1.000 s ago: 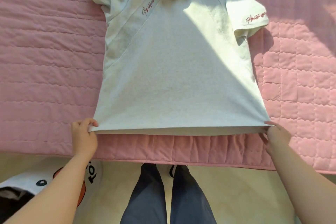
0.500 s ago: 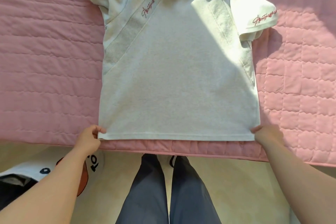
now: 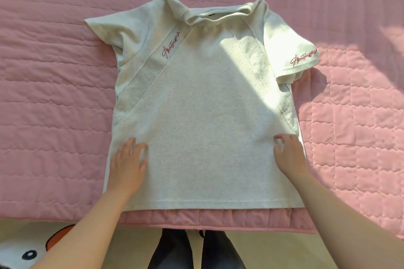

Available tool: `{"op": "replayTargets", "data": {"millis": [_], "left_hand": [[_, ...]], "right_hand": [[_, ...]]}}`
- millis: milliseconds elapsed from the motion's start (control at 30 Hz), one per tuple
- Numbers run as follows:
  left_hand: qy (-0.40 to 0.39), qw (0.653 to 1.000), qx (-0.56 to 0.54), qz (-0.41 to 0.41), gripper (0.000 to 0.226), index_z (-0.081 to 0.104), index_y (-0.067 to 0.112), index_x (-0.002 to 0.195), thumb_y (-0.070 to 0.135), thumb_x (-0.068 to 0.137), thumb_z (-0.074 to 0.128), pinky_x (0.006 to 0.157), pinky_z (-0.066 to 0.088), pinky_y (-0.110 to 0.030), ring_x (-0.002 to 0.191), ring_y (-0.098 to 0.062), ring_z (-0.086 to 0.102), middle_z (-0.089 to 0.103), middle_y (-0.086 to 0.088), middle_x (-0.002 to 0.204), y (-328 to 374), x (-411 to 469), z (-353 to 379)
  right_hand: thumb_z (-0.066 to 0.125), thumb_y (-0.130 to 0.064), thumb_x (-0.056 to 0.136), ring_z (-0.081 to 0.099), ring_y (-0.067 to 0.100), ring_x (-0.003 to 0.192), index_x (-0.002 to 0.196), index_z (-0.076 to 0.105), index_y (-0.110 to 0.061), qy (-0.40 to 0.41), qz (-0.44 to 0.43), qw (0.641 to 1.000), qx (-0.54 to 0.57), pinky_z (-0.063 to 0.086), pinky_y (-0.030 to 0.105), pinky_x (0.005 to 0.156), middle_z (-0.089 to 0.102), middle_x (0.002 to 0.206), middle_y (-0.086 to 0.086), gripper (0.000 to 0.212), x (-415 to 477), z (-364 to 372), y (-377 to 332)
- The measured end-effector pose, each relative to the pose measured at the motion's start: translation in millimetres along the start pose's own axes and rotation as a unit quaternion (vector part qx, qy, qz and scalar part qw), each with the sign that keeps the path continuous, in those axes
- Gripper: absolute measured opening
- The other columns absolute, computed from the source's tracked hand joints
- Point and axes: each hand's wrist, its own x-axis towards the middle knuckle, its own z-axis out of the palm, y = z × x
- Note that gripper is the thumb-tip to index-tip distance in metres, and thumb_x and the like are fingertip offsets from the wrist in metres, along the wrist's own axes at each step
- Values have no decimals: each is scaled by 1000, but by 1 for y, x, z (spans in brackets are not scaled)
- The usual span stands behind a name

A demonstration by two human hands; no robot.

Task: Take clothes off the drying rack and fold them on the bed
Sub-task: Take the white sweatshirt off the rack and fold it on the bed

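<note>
A white short-sleeved polo shirt (image 3: 205, 116) with red script on its chest and right sleeve lies spread flat on the pink quilted bed (image 3: 50, 98), collar away from me. Its hem runs along the bed's near edge. My left hand (image 3: 127, 161) rests palm down on the lower left of the shirt, fingers spread. My right hand (image 3: 288, 153) rests on the lower right part, fingers slightly bent against the cloth. Neither hand grips anything. The drying rack is out of view.
The bed's front edge (image 3: 218, 220) crosses the bottom of the view. Below it are the pale floor, my dark trouser legs (image 3: 196, 249), and a white rug with a cartoon face (image 3: 28, 251) at the lower left. Sunlight falls across the right side of the quilt.
Both hands let go of the shirt's bottom corners and moved up onto the shirt body, now lying flat on it. The shirt has settled flat on the bed.
</note>
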Motion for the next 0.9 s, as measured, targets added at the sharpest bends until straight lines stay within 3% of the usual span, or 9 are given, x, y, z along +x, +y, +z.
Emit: {"op": "replayTargets", "data": {"millis": [200, 300, 367, 467, 567, 633, 733, 800, 900], "left_hand": [[41, 997, -44, 37, 61, 39, 21, 143, 15, 88, 65, 113, 28, -51, 142, -32, 25, 24, -9, 156, 22, 78, -27], [27, 997, -32, 68, 76, 34, 25, 147, 23, 82, 74, 114, 28, -50, 145, -28, 22, 20, -7, 158, 31, 111, -34], [5, 997, -13, 79, 88, 27, 30, 151, 31, 78, 78, 115, 26, -51, 147, -28, 15, 13, -5, 161, 35, 128, -38], [-30, 998, 11, 48, 102, 9, 41, 152, 42, 76, 77, 114, 21, -59, 149, -32, -2, -8, 3, 162, 49, 155, -43], [-58, 998, 8, -14, 111, -3, 49, 149, 43, 74, 79, 110, 20, -68, 147, -35, -11, -24, 8, 159, 68, 171, -49], [-63, 996, 44, -33, 119, -10, 52, 146, 46, 70, 81, 107, 17, -72, 146, -38, -13, -29, 6, 157, 76, 177, -51], [-62, 994, 74, -41, 128, -16, 53, 144, 52, 63, 83, 107, 15, -71, 145, -41, -13, -31, 1, 156, 78, 185, -53], [-66, 994, 77, -35, 129, -16, 53, 145, 54, 62, 83, 107, 17, -71, 145, -42, -13, -30, -1, 156, 78, 188, -53], [-73, 994, 82, -28, 130, -18, 52, 144, 56, 61, 82, 106, 19, -71, 145, -43, -13, -30, -3, 157, 76, 192, -51]], "right_hand": [[54, -12, 91, 58, 16, 99, 121, 61, -15, -14, 50, 972, 230, 47, 35, 92, 62, 117, 3, 32, 88, -20, -63], [54, -11, 90, 45, 17, 125, 133, 54, -19, -33, -74, 988, 129, 32, 27, 105, 48, 138, -1, 43, 135, -31, -82], [52, -14, 90, 27, 24, 141, 141, 46, -23, -32, -91, 995, 41, 21, 35, 115, 31, 154, 5, 52, 161, -40, -86], [48, -20, 91, 3, 27, 148, 151, 23, -27, -1, 5, 993, -121, 10, 47, 117, 3, 162, 4, 65, 194, -58, -78], [49, -23, 92, -14, 27, 148, 154, 7, -27, 6, 146, 984, -103, 3, 51, 117, -16, 161, 2, 75, 212, -76, -69], [51, -20, 92, -15, 28, 147, 154, 2, -26, 9, 159, 982, -97, 3, 51, 117, -20, 160, 2, 79, 216, -79, -74], [49, -11, 88, -10, 25, 148, 153, 6, -25, 45, 68, 991, -108, 2, 49, 117, -13, 161, 0, 80, 225, -70, -97], [50, -11, 85, 7, 25, 147, 148, 25, -22, 76, -26, 992, -100, 13, 47, 116, 11, 159, 5, 69, 234, -62, -119], [49, -7, 85, 39, 27, 131, 132, 50, -14, -2, -150, 988, -35, 33, 39, 108, 44, 139, 8, 47, 247, -43, -161]]}}
